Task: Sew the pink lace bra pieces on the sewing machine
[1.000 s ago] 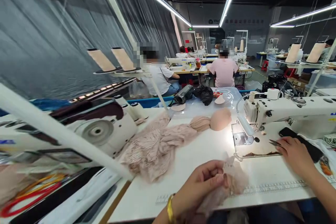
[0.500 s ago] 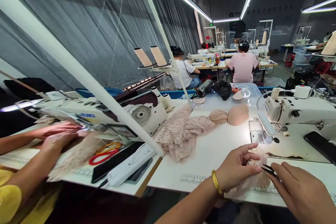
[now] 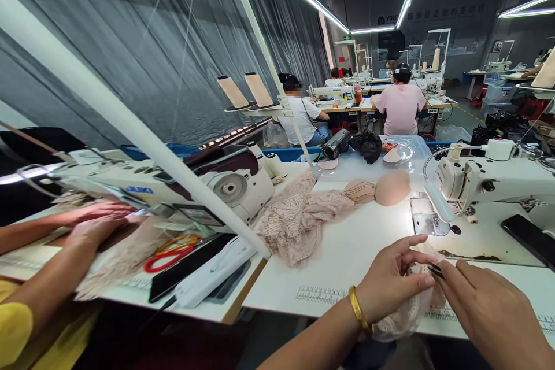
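Note:
My left hand (image 3: pixel 399 277), with a gold bracelet at its wrist, pinches a piece of pale pink lace fabric (image 3: pixel 405 315) that hangs over the table's front edge. Close against it, my right hand (image 3: pixel 485 300) is closed on a small dark tool, which looks like thread snippers (image 3: pixel 435 270). The tool's tip meets the lace beside my left fingertips; most of its body is hidden in my palm. Behind both hands stands a white sewing machine (image 3: pixel 489 179) with its lit needle plate (image 3: pixel 429 224).
A heap of pink lace (image 3: pixel 299 222) and beige bra cups (image 3: pixel 392 188) lie left of the machine. A black phone (image 3: pixel 529 240) rests at right. On the left, a co-worker's hands (image 3: pixel 97 222) work at another machine (image 3: pixel 229 185), near red-handled scissors (image 3: pixel 170 259).
My right hand has moved slightly left, bringing the dark tool closer to my left fingertips. The lace below my left hand hangs in a fuller bunch. The view has shifted slightly.

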The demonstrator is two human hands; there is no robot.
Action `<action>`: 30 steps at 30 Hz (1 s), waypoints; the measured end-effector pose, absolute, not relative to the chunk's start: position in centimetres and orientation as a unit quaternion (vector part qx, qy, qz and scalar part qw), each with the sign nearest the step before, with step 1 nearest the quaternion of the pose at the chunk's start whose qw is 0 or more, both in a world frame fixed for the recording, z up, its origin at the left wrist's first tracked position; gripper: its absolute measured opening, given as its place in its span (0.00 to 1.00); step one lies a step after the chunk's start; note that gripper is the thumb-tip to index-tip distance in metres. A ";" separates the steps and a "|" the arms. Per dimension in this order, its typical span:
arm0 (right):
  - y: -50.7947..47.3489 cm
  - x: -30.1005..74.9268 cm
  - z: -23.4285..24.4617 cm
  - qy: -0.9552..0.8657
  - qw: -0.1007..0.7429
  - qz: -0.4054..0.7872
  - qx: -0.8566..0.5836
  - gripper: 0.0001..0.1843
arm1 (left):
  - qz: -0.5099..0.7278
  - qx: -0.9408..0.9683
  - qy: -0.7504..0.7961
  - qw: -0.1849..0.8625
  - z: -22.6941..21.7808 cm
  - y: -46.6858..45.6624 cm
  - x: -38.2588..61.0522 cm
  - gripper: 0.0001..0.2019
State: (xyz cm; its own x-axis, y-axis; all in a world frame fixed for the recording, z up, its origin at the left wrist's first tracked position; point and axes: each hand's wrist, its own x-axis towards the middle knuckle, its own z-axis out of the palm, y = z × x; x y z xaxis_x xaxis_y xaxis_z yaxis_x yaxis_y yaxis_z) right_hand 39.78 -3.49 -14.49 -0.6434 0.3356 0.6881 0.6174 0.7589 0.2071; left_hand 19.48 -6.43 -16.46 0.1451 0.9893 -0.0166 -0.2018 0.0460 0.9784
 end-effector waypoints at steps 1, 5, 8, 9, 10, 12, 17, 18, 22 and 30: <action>-3.5 39.8 -14.6 -0.880 0.323 -0.220 -0.270 0.18 | 0.506 0.476 0.420 0.584 -16.4 -6.4 19.4 0.44; -3.5 39.9 -14.7 -0.883 0.325 -0.211 -0.267 0.19 | 0.503 0.481 0.421 0.582 -16.2 -6.5 19.3 0.43; -3.5 39.8 -14.7 -0.883 0.327 -0.205 -0.268 0.18 | 0.500 0.476 0.413 0.595 -16.3 -6.6 19.6 0.42; -3.5 39.8 -14.6 -0.882 0.329 -0.203 -0.269 0.18 | 0.499 0.475 0.413 0.595 -16.4 -6.6 19.7 0.42; -3.5 39.7 -14.6 -0.882 0.331 -0.202 -0.269 0.18 | 0.499 0.475 0.418 0.592 -16.4 -6.7 19.8 0.42; -3.5 39.7 -14.7 -0.879 0.339 -0.199 -0.269 0.18 | 0.502 0.471 0.438 0.579 -16.4 -6.7 19.9 0.40; -3.3 39.9 -14.9 -0.869 0.348 -0.203 -0.288 0.17 | 0.521 0.425 0.454 0.585 -15.9 -6.6 19.7 0.32; -3.2 39.9 -15.0 -0.870 0.347 -0.200 -0.288 0.17 | 0.521 0.413 0.444 0.601 -15.8 -6.6 19.6 0.32; -3.1 40.4 -15.3 -0.870 0.355 -0.187 -0.288 0.19 | 0.526 0.377 0.421 0.636 -15.5 -6.6 19.5 0.37; -3.1 40.7 -15.4 -0.883 0.325 -0.203 -0.270 0.17 | 0.525 0.405 0.450 0.598 -15.9 -6.5 19.7 0.41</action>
